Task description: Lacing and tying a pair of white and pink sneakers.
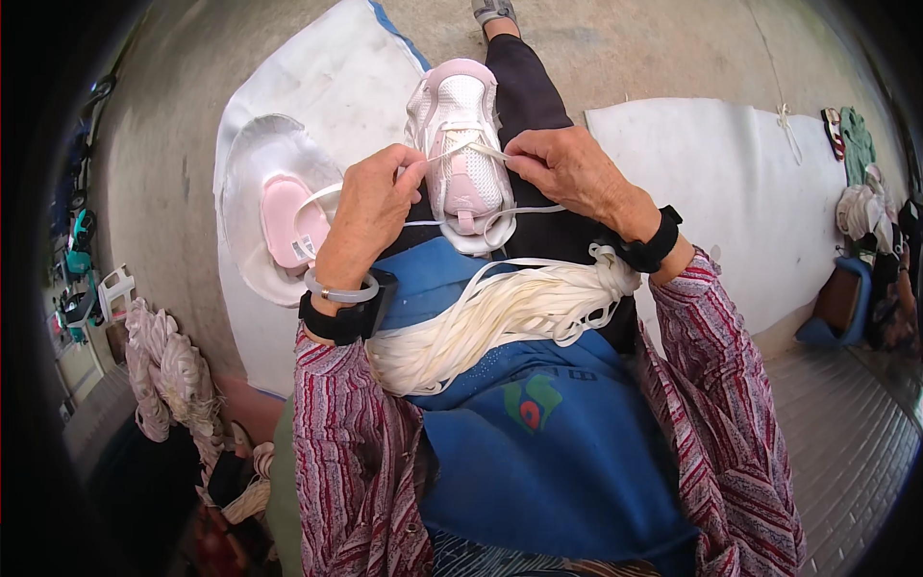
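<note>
A pink and white mesh sneaker (462, 91) rests on my lap, its toe pointing away from me. Its white shoelace (471, 145) crosses over the upper. On the left side of the sneaker, my left hand (372, 200) pinches one strand of that lace. Opposite it, my right hand (580, 173) grips another strand between thumb and fingers. Both strands look drawn outward, and loose lace also hangs around the heel end. Nearer my body, a thick bundle of cream-white laces (490, 313) lies across my blue apron (567, 442).
Left of my legs, a pink padded piece (291, 219) with a small label lies in a rounded whitish holder (252, 255). White sheets (692, 173) cover the floor on both sides. Bunched pale shoes (173, 370) sit at left; a blue chair (835, 300) stands right.
</note>
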The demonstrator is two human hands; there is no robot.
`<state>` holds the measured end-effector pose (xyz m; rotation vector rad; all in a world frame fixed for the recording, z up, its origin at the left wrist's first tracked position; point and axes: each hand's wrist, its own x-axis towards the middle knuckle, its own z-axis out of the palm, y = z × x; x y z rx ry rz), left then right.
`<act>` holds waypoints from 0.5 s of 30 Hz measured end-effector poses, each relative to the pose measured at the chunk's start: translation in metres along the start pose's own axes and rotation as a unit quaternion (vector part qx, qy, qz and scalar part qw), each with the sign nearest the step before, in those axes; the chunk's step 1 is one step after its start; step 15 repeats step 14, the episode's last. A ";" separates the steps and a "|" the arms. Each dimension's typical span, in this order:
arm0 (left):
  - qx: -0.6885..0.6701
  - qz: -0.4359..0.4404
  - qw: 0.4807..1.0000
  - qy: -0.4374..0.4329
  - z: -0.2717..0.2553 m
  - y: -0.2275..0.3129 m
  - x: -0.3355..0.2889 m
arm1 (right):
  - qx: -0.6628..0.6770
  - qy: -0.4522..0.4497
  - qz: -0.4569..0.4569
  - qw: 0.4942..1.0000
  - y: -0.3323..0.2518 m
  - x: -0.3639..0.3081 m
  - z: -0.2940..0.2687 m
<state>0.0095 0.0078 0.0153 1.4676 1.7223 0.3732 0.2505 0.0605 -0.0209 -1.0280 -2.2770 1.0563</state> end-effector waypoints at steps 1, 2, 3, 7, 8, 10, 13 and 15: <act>-0.036 -0.048 0.998 -0.006 -0.002 0.004 0.000 | 0.026 -0.014 0.052 0.998 -0.002 0.002 -0.001; -0.034 -0.047 0.998 -0.007 -0.003 0.005 0.001 | 0.051 -0.027 0.104 0.993 -0.003 0.002 -0.002; -0.041 -0.034 0.998 0.019 -0.004 0.006 0.001 | 0.051 -0.026 0.103 0.993 -0.002 0.004 -0.005; 0.097 0.161 0.972 0.144 0.000 -0.020 0.010 | 0.175 -0.095 0.288 0.937 0.015 0.009 -0.005; 0.097 0.158 0.972 0.146 0.003 -0.030 0.012 | 0.079 -0.028 0.222 0.971 0.017 0.009 -0.004; 0.170 0.204 0.952 0.153 0.008 -0.038 0.018 | -0.061 0.039 0.170 0.983 0.026 0.009 -0.006; 0.089 0.133 0.976 0.148 0.002 -0.037 0.016 | -0.167 0.156 0.125 0.965 0.021 0.001 -0.006; 0.090 0.131 0.976 0.148 0.002 -0.039 0.015 | -0.099 0.100 0.162 0.977 0.017 -0.003 -0.011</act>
